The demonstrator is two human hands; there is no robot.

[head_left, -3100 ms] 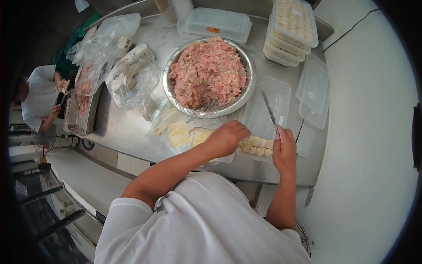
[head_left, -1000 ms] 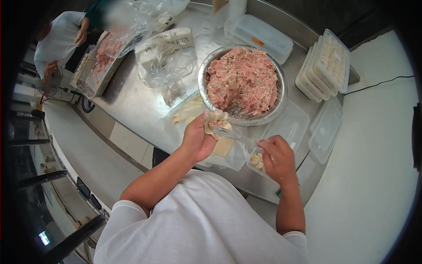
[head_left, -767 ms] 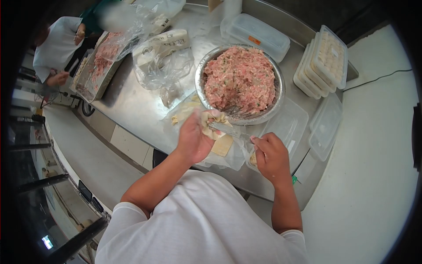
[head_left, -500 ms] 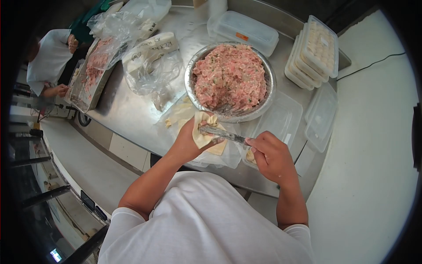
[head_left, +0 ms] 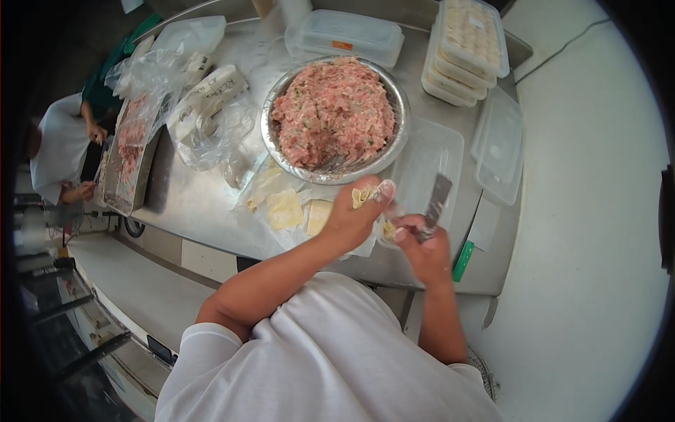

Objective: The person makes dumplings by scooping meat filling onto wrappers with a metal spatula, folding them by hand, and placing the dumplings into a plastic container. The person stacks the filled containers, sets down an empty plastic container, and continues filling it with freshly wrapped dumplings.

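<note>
My left hand (head_left: 355,221) is closed around a dumpling (head_left: 361,197), whose pale wrapper is gathered in folds at the top. Close by on its right, my right hand (head_left: 427,257) grips a flat metal spatula (head_left: 439,195), blade tilted upward; its fingers are slightly blurred. Square yellowish wrappers (head_left: 285,210) lie on plastic sheeting left of my left forearm. Beyond my hands stands a metal bowl (head_left: 404,116) heaped with pink minced meat (head_left: 334,109) flecked with green. A clear plastic container (head_left: 450,158), partly hidden by my right hand, has a dumpling in its near end.
Stacked containers of dumplings (head_left: 472,39) stand at the back right, near loose lids (head_left: 500,151). A lidded box (head_left: 348,35) is behind the bowl. A green-handled object (head_left: 463,261) lies by the front edge. At left, a person (head_left: 60,141) works beside a meat tray (head_left: 144,165).
The open wrapper in my left hand is now gathered around its filling. The spatula has come away from it, blade turned upward. Both hands appear farther right over the container, and the view has shifted.
</note>
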